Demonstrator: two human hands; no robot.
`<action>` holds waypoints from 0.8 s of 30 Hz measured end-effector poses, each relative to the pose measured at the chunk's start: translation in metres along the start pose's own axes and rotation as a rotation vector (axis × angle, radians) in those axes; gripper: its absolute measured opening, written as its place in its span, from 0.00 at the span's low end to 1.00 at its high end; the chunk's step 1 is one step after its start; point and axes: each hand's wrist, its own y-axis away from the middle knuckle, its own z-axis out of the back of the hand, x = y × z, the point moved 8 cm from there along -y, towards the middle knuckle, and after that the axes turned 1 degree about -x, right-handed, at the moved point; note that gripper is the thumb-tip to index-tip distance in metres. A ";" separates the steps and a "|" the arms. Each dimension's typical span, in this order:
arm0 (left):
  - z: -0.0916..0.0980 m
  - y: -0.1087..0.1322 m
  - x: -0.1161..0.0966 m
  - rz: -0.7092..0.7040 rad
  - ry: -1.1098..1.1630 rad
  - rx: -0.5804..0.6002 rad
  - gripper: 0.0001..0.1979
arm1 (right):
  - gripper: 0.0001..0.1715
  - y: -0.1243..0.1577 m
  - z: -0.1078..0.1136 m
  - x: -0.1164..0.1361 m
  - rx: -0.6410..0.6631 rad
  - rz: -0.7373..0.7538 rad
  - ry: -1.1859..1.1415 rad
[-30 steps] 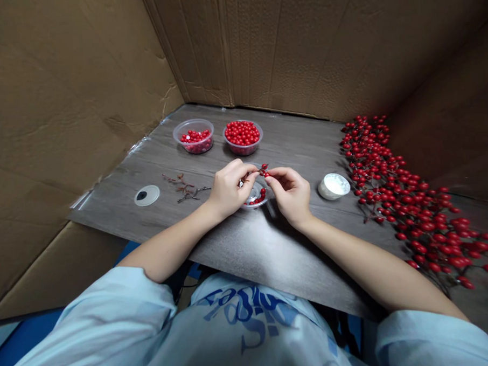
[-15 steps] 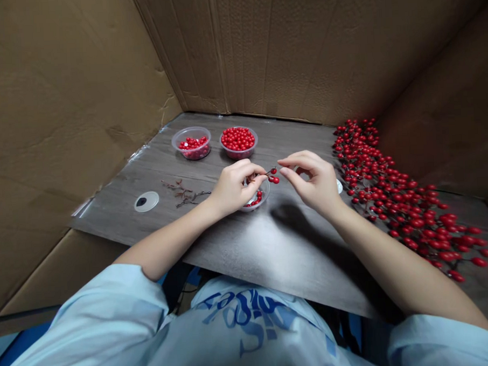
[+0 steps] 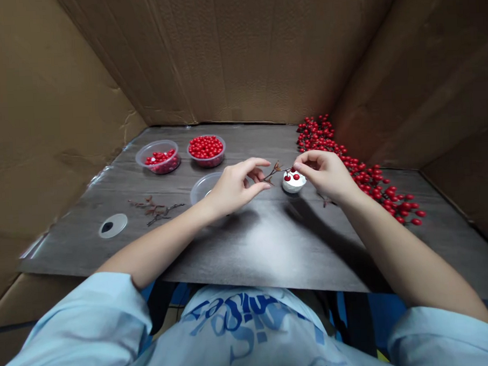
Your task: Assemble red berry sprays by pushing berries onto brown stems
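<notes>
left hand (image 3: 236, 186): open, fingers parted, empty, just left of the berry sprig (image 3: 276, 173) | right hand (image 3: 323, 174): narrow pinch on the sprig's berry end, above a white cup (image 3: 294, 185) | clear plastic tub (image 3: 203, 186) just behind left hand | heap of red berry sprays (image 3: 318, 135) beyond right hand

Red berries (image 3: 291, 176) on a brown twig (image 3: 273, 172) between left hand (image 3: 234, 183) and right hand (image 3: 324, 174). Counter (image 3: 271, 246) grey-brown wood grain. Shirt (image 3: 238, 334) pale blue, darker blue lettering.

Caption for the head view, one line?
The right hand holds a red-berry twig over a white cup; left hand beside it, a berry tub behind.
</notes>
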 end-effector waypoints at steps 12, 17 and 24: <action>-0.050 -0.035 -0.008 -0.247 -0.625 0.296 0.13 | 0.11 0.017 0.024 -0.049 -0.029 -0.198 -0.040; -0.068 -0.053 -0.004 -0.223 -0.772 0.472 0.16 | 0.08 0.016 0.027 -0.059 -0.017 -0.278 0.017; -0.089 -0.066 -0.006 -0.262 -0.885 0.623 0.16 | 0.05 0.004 0.025 -0.076 -0.039 -0.424 -0.080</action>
